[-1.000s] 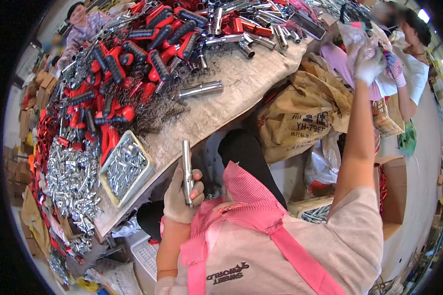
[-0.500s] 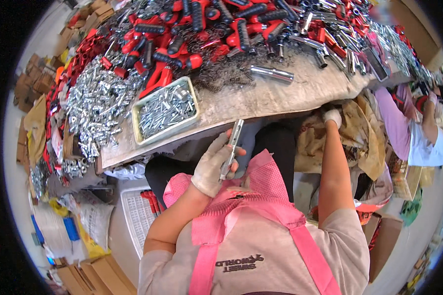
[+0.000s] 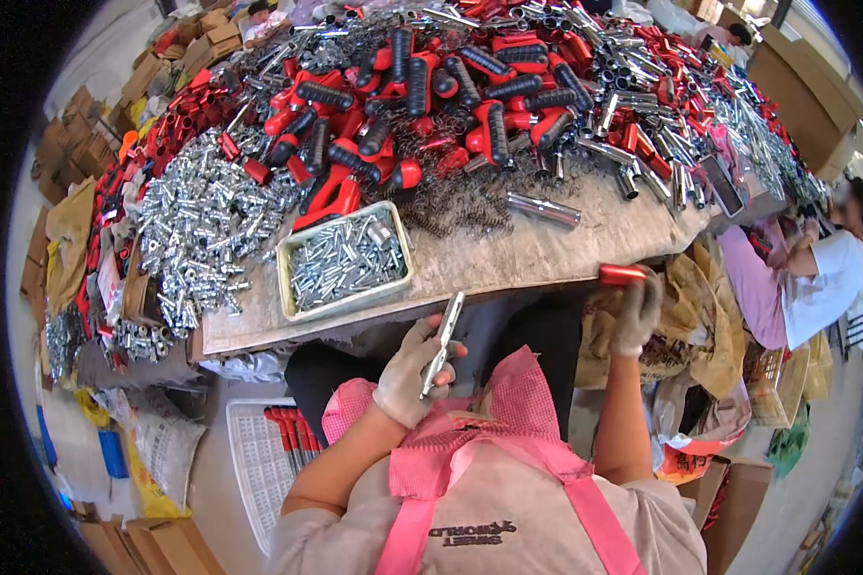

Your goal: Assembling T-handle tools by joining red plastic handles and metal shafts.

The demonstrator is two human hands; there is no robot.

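My left hand (image 3: 408,379), in a pale work glove, is closed around a narrow silver metal part (image 3: 443,345) with a slot along it, slanting upward in front of the apron. My right hand (image 3: 635,321), also gloved, pinches a short shiny red tube (image 3: 622,274) just off the table's front edge, above a crumpled brown paper sack (image 3: 705,316). Close beyond my left hand, a cream tray (image 3: 350,308) of small silver pins rests on the table. A thick chrome tube (image 3: 544,209) lies on the tabletop farther off.
Red tool bodies with black grips (image 3: 418,86) are heaped at the back, dark springs (image 3: 441,216) in front of them. Silver fittings (image 3: 197,211) pile up on the left. A white basket (image 3: 249,460) with red pieces stands low left. Another person (image 3: 820,273) sits at the far right.
My right hand has risen out of the paper sack and now holds the red tube. The left hand keeps the silver part, slightly lower in view. The whole view has shifted.
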